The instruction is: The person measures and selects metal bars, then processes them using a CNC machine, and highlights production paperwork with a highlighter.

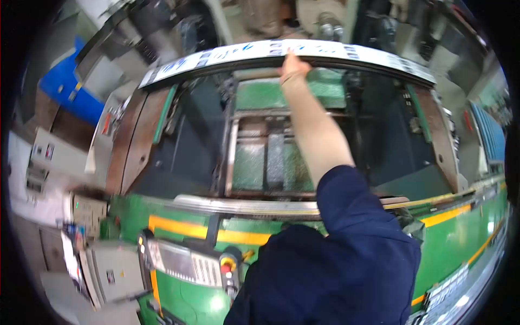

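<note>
My right hand [294, 69] reaches far forward over the machine, its arm stretched out from a dark blue sleeve. One finger is extended onto the long white strip [233, 53], and another digit sticks out to the side. The hand appears to touch the strip near its middle, with nothing visible in its grasp. Blue handwriting and small dark printed patches mark the strip, which runs along the top of a dark beam [200, 75]. My left hand is not visible. A small pinkish shape beside the sleeve is too hidden to identify.
A metal rail [244, 206] crosses in front of the machine's frame. A control panel [184, 264] with a screen, keys and a red button stands at lower left. Grey cabinets [116, 273] flank it. Yellow lines mark the green floor [460, 238]. Metal bars lie at lower right.
</note>
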A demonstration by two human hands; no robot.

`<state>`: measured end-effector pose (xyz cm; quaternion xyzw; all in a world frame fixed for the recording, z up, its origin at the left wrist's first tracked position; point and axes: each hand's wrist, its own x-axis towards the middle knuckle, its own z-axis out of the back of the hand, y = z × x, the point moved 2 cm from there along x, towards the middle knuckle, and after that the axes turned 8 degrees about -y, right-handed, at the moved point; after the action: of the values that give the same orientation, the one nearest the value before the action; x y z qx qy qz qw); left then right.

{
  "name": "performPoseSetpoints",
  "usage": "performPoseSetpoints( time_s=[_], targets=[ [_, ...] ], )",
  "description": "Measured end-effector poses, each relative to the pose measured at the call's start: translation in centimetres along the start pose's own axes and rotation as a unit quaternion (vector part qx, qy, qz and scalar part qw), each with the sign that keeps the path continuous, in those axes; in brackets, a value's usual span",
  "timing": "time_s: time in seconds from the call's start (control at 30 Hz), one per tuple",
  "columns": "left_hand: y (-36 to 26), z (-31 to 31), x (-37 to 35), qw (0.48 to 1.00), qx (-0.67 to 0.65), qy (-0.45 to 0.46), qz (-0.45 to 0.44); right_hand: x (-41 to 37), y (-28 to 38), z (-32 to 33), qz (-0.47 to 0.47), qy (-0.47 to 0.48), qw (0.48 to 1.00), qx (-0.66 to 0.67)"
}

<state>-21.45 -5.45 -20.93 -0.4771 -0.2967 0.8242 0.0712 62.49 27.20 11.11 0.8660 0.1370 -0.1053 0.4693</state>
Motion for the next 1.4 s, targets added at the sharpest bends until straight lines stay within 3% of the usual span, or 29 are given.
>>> performPoseSetpoints(
  time_s=[0.1,0.13,0.2,0.27,0.3,0.37,0.4,0.47,0.6,0.73,0.87,0.93,1.0,1.1,1.13,1.23,1.33,1.4],
  targets=[
    [1.9,1.6,-0.3,1.0,-0.016,-0.007,0.003,-0.9,0.9,0.7,-0.086,0.036,0.995,-0.017],
    [2.4,1.2,-0.3,1.0,-0.028,-0.01,0.007,1.5,-1.0,1.2,-0.027,0.111,0.993,-0.001],
    [3.3,0.4,-0.1,0.998,-0.051,-0.018,0.014,-2.7,-0.1,2.8,-0.006,0.087,0.99,-0.108],
    [4.1,-0.4,-0.3,0.997,-0.063,-0.027,0.034,-3.3,-2.0,4.4,0.034,0.172,0.933,-0.315],
    [4.5,-0.8,-0.7,0.997,-0.064,-0.022,0.043,-4.1,-1.5,4.0,0.218,0.206,0.88,-0.369],
    [5.2,-1.6,-1.1,0.996,-0.062,-0.01,0.058,-7.8,1.0,2.4,0.557,0.244,0.674,-0.419],
    [5.4,-1.8,-1.5,0.996,-0.063,-0.016,0.058,-9.1,3.0,1.1,0.616,0.256,0.597,-0.446],
    [5.2,-2.7,-2.0,0.996,-0.064,-0.028,0.056,-7.6,4.2,-1.5,0.675,0.261,0.489,-0.486],
    [4.9,-3.5,-1.3,0.993,-0.104,-0.031,0.049,-4.8,5.4,-6.1,0.551,0.272,0.336,-0.713],
    [4.1,-4.7,-3.0,0.985,-0.172,-0.019,0.013,-4.3,5.5,-7.3,0.484,0.326,0.354,-0.73],
    [5.9,-4.2,-1.7,0.991,-0.126,-0.025,0.033,-4.2,5.7,-7.2,0.505,0.292,0.33,-0.742],
    [7.8,-3.9,-2.0,0.991,-0.132,-0.022,0.025,-3.7,6.0,-6.8,0.494,0.337,0.362,-0.715],
    [8.5,-3.3,-2.5,0.994,-0.065,-0.004,0.087,-3.5,5.9,-6.6,0.525,0.314,0.342,-0.714],
    [9.3,-2.0,-3.0,0.989,-0.069,-0.052,0.117,-4.3,6.5,-6.5,0.506,0.333,0.358,-0.71],
    [8.0,-4.2,-2.2,0.989,-0.101,-0.046,0.099,-4.3,6.5,-6.7,0.512,0.315,0.341,-0.723],
    [9.3,-0.2,-3.5,0.987,-0.124,-0.03,0.099,-4.2,6.3,-6.3,0.517,0.312,0.361,-0.711],
    [6.4,1.1,-2.2,0.978,-0.192,-0.054,0.058,-4.1,6.3,-6.6,0.497,0.322,0.368,-0.717],
    [2.2,1.6,-0.4,0.973,-0.225,-0.048,0.021,-2.5,5.8,-6.4,0.535,0.316,0.353,-0.7]
  ],
)
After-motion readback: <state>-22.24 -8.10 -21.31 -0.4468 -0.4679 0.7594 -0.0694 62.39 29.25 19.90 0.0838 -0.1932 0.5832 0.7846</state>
